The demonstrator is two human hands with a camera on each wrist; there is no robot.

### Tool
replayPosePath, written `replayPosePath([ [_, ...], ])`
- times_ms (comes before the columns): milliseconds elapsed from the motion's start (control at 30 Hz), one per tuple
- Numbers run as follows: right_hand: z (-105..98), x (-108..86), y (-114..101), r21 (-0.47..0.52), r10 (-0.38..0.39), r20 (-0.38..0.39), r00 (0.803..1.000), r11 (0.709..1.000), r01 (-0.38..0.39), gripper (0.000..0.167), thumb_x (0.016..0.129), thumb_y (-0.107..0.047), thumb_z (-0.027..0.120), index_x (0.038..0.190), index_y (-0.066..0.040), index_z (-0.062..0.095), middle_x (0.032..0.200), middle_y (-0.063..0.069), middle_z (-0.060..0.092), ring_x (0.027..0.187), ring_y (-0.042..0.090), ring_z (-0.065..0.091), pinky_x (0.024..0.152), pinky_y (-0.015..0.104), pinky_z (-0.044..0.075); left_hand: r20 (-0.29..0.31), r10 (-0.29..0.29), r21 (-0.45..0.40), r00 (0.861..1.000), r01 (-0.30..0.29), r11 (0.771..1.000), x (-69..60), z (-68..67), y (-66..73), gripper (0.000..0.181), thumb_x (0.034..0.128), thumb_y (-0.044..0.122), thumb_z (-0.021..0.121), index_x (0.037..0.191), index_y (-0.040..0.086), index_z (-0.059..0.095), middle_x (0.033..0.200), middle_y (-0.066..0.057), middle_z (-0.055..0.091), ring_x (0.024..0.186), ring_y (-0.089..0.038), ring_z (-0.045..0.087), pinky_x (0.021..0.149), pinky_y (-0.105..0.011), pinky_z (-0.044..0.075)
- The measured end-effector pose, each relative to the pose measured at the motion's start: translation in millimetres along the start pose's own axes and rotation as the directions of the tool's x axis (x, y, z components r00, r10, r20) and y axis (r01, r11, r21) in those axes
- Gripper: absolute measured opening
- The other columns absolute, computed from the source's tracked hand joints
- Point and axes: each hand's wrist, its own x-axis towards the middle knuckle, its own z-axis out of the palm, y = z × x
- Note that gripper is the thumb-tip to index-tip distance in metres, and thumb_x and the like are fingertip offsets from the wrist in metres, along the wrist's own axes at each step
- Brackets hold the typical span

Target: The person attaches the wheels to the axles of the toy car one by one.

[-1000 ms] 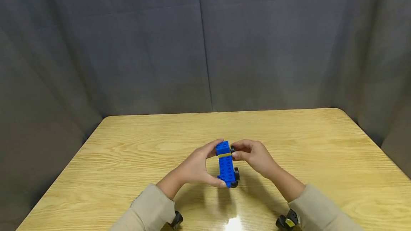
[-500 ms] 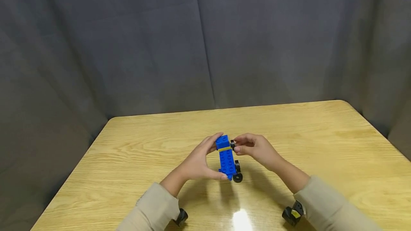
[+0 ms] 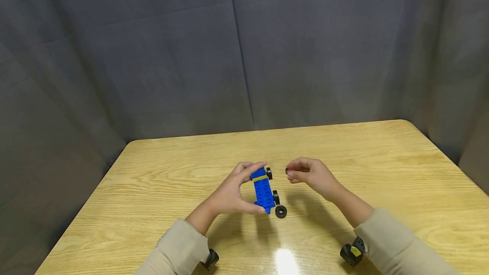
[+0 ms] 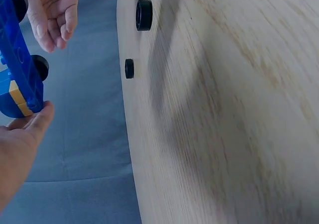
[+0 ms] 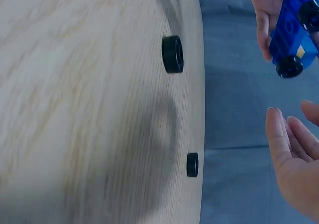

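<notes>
Car [image 3: 264, 192] in left hand [image 3: 231, 192]

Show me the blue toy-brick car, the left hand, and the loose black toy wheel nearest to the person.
Blue toy-brick car [image 3: 264, 193]: head view, its studded face.
Left hand [image 3: 228, 195]: head view, its back.
Loose black toy wheel [image 5: 171, 55]: right wrist view, its curved edge.
</notes>
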Motion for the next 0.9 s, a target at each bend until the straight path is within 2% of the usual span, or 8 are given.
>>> replayPosePath([
  [133,-4.2,-1.6,1.8,0.009,0.005,-0.013,1.0,1.0,-0.005,0.031,0.084,-0.007,0.055,0.105,0.014,0.049,0.096,0.019,0.056,0.088,0.035,0.054,0.076,0.042,0.045,0.0,-0.026,-0.015,1.0,0.026,1.0,-0.4,-0.8,2.6,0.089,0.0591,0.025,0.08,0.132,0.028,0.03,0.12,0.001,0.033,0.112,-0.013,0.034,0.092,-0.036,0.033],
  [367,-8.3,-2.7,4.8,-0.011,0.024,-0.018,1.0,1.0,-0.025,0.032,0.085,-0.006,0.054,0.107,0.016,0.046,0.097,0.023,0.054,0.084,0.026,0.056,0.074,0.036,0.046,0.018,-0.057,-0.089,0.998,0.058,0.994,-5.4,-9.7,25.0,0.081,0.0604,0.01,0.078,0.126,0.005,0.032,0.118,-0.011,0.036,0.106,-0.023,0.042,0.088,-0.038,0.036],
  [467,-10.4,-1.6,6.2,-0.034,0.036,-0.028,0.999,0.999,-0.037,0.031,0.085,-0.006,0.052,0.107,0.016,0.047,0.098,0.026,0.052,0.083,0.025,0.056,0.074,0.037,0.046,0.026,-0.066,-0.086,0.997,0.068,0.994,-6.6,-9.7,18.8,0.081,0.0612,0.011,0.078,0.128,0.008,0.032,0.119,-0.01,0.036,0.105,-0.023,0.043,0.088,-0.037,0.037],
  [633,-14.7,2.7,11.5,-0.073,0.061,-0.036,0.997,0.995,-0.064,0.032,0.086,-0.007,0.052,0.108,0.016,0.047,0.098,0.027,0.051,0.084,0.029,0.056,0.074,0.038,0.046,0.034,-0.077,-0.018,0.996,0.077,0.997,-6.4,-6.9,-1.6,0.083,0.0602,0.024,0.079,0.13,0.024,0.034,0.123,-0.001,0.033,0.11,-0.016,0.038,0.089,-0.033,0.036],
  [800,-17.7,6.3,19.0,-0.106,0.081,-0.033,0.996,0.991,-0.084,0.032,0.086,-0.007,0.052,0.107,0.016,0.047,0.098,0.027,0.052,0.087,0.033,0.055,0.073,0.036,0.047,0.025,-0.074,-0.074,0.997,0.076,0.994,-4.7,-6.9,-6.6,0.082,0.0575,0.021,0.081,0.127,0.016,0.037,0.121,-0.006,0.035,0.106,-0.019,0.042,0.086,-0.033,0.039],
  [900,-19.4,8.0,23.3,-0.134,0.1,-0.025,0.995,0.986,-0.102,0.031,0.086,-0.008,0.051,0.107,0.015,0.047,0.098,0.026,0.052,0.088,0.034,0.055,0.074,0.037,0.046,0.032,-0.087,-0.097,0.996,0.089,0.991,-5.3,-8.1,-1.2,0.082,0.0575,0.015,0.08,0.126,0.008,0.036,0.12,-0.012,0.035,0.105,-0.025,0.042,0.085,-0.036,0.039],
])
